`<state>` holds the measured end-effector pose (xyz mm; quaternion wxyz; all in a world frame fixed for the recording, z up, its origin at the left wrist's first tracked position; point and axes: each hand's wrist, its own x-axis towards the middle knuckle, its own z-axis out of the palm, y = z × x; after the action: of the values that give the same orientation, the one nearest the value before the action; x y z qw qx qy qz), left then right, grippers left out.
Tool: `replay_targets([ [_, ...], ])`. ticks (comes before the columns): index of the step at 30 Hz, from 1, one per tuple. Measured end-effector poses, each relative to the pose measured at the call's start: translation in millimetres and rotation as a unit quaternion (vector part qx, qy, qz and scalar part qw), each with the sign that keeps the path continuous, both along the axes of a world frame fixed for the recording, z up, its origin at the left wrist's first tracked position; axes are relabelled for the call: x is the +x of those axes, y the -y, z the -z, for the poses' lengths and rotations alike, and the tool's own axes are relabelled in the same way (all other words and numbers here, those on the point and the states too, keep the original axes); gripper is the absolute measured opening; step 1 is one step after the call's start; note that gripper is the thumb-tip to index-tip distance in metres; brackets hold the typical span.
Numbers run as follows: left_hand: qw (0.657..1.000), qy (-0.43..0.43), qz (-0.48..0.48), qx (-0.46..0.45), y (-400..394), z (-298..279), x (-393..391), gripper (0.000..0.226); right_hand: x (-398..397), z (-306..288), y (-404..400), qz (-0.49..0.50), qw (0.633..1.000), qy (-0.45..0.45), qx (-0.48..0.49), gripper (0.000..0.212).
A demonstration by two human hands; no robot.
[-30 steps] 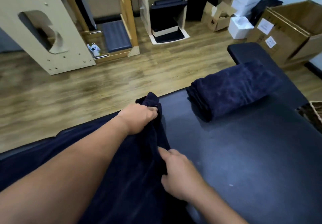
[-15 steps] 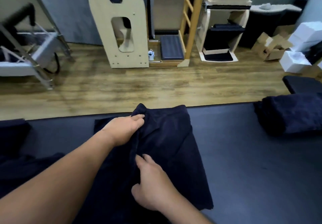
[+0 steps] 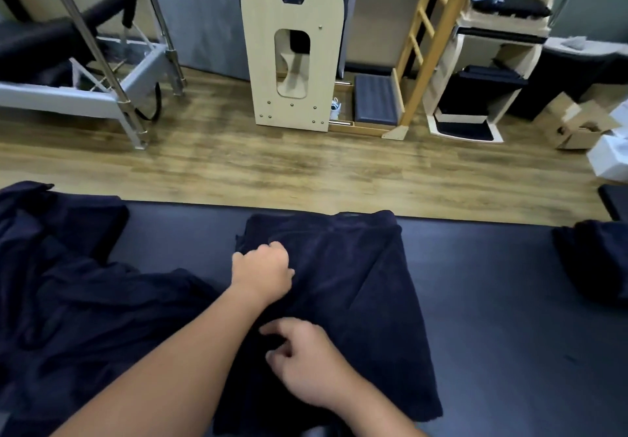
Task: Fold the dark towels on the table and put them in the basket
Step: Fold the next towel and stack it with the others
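A dark navy towel (image 3: 360, 287), folded over once, lies flat on the dark padded table (image 3: 509, 317) in front of me. My left hand (image 3: 263, 271) sits on the towel's left part near its far edge, fingers curled into the cloth. My right hand (image 3: 306, 365) rests on the towel nearer to me, fingers bent and pinching its left edge. A heap of unfolded dark towels (image 3: 68, 294) covers the table's left side. A folded dark towel (image 3: 594, 260) shows at the right edge. No basket is in view.
Beyond the table's far edge is wooden floor (image 3: 306, 164). A metal-framed bed (image 3: 85, 90) stands far left, a pale wooden arched unit (image 3: 292, 56) in the middle, a ladder and white shelf unit (image 3: 475, 73) to the right, cardboard boxes (image 3: 577, 124) far right.
My view has swung left, so the folded towel slid to the right edge and the heap appeared. The towel under my hands now lies flat; my left hand drew back from its far corner.
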<state>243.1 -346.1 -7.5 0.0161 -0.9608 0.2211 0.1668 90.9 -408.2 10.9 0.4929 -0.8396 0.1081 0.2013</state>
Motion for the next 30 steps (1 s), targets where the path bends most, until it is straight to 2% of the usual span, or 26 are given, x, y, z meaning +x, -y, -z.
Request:
replay_targets([
  [2, 0.997, 0.006, -0.061, -0.047, 1.7, 7.0, 7.8, 0.035, -1.7, 2.4, 24.0, 0.014, 0.996, 0.028, -0.081, 0.041],
  [6, 0.966, -0.073, -0.184, -0.165, -2.9, 14.3, 28.0, 0.043, -0.9, 10.0, 61.2, 0.027, 0.981, 0.065, -0.183, 0.040],
  [9, 0.947, -0.109, -0.209, -0.218, -1.9, 16.3, 41.6, 0.019, 0.8, 11.0, 70.1, 0.010, 0.976, 0.082, -0.199, 0.041],
  [12, 0.918, -0.049, -0.272, -0.286, -6.4, 5.6, 66.4, 0.010, -1.3, 13.6, 71.5, -0.036, 0.964, 0.094, -0.248, 0.045],
  [14, 0.918, -0.016, -0.288, -0.272, -12.9, -4.8, 82.7, 0.008, -6.1, 18.2, 74.2, -0.053, 0.953, 0.066, -0.291, 0.055],
  [17, 0.958, 0.015, -0.233, -0.166, -17.8, -13.0, 75.6, 0.026, -15.8, 25.3, 78.3, -0.081, 0.948, 0.007, -0.308, 0.083],
  [18, 0.971, 0.052, -0.170, -0.161, -16.3, -12.1, 65.5, 0.029, -18.8, 27.3, 78.3, -0.104, 0.945, 0.004, -0.309, 0.087],
  [20, 0.978, 0.111, 0.017, -0.174, -11.6, -2.9, 36.0, 0.034, -24.7, 30.3, 76.8, -0.153, 0.939, 0.025, -0.307, 0.088],
  [21, 0.977, 0.101, 0.099, -0.162, -9.8, 5.6, 20.1, 0.044, -27.8, 31.5, 76.3, -0.173, 0.934, 0.039, -0.311, 0.087],
  [23, 0.978, 0.014, 0.185, -0.090, -9.9, 19.7, -11.8, 0.067, -34.8, 34.5, 76.4, -0.192, 0.922, 0.060, -0.330, 0.084],
  [25, 0.981, -0.039, 0.189, -0.017, -17.6, 32.8, -38.5, 0.076, -46.7, 37.7, 76.4, -0.188, 0.919, 0.063, -0.341, 0.079],
  [30, 0.995, 0.052, 0.079, 0.022, -38.6, 51.5, -62.7, 0.070, -90.3, 51.6, 74.5, -0.180, 0.907, 0.076, -0.372, 0.076],
])
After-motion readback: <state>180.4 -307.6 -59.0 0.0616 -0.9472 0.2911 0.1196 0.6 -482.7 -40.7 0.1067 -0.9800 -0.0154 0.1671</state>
